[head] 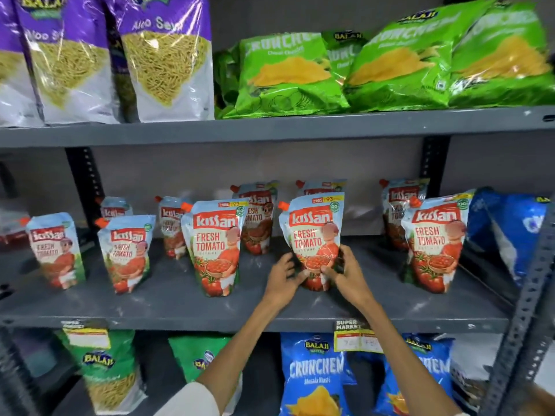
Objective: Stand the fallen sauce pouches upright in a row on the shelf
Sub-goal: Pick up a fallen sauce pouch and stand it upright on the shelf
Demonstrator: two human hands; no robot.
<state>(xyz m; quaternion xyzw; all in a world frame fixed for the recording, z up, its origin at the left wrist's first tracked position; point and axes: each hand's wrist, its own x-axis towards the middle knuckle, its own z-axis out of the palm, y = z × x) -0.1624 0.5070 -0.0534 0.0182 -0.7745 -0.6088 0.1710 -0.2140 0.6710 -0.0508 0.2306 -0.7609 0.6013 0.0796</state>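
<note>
Several Kissan tomato sauce pouches stand upright on the grey middle shelf (180, 304). The front row holds pouches at the far left (55, 250), left (126, 253), centre-left (216, 247) and right (435, 244). Both my hands grip the lower part of the centre-right pouch (313, 229), which stands upright, leaning slightly. My left hand (283, 280) is on its lower left side and my right hand (350, 274) is on its lower right side. More pouches stand behind in a back row (258, 217).
A blue snack bag (510, 232) leans at the shelf's right end beside a perforated metal upright (528, 310). Purple and green snack bags (288, 73) fill the shelf above. Blue and green bags (315, 376) sit below, with price tags (354, 337) on the shelf edge.
</note>
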